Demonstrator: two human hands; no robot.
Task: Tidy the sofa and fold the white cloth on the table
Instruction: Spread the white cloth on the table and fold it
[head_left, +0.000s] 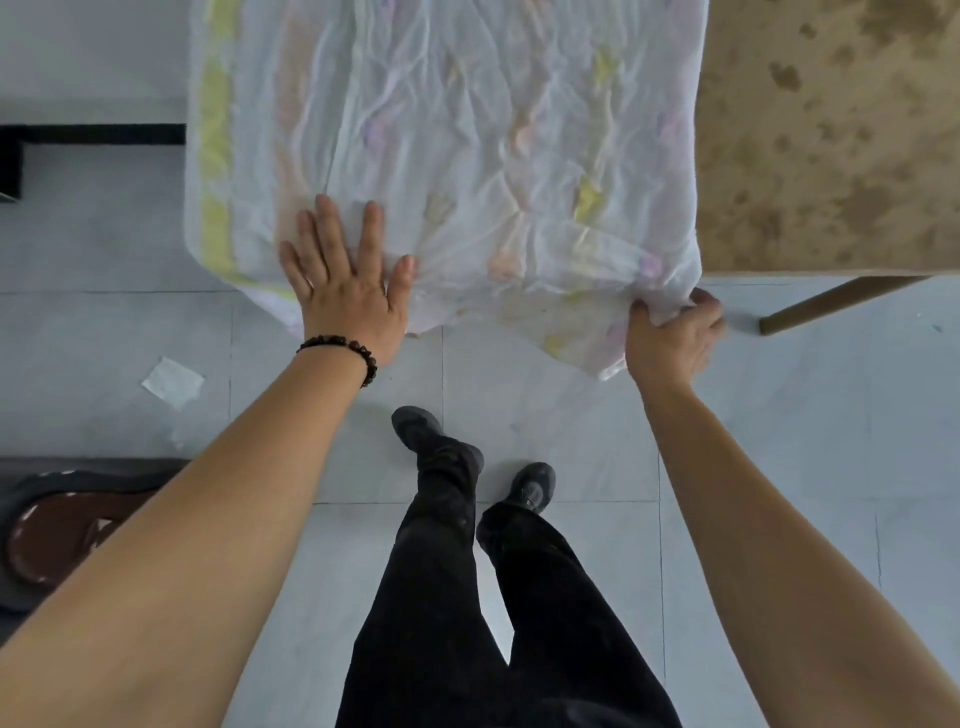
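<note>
We seem to stand in a home's living room: pale grey tiled floor (779, 441), mottled brown table (831, 156) on a slanted wooden leg (831, 301), sheer white pastel-printed cloth (467, 130) over it, dark tray (62, 525) with reddish hollow nearby.

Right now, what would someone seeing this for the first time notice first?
A sheer white cloth covers the left of the table, its near edge hanging off. The left hand presses flat on it near the left side, while the right hand grips its near right corner.
</note>
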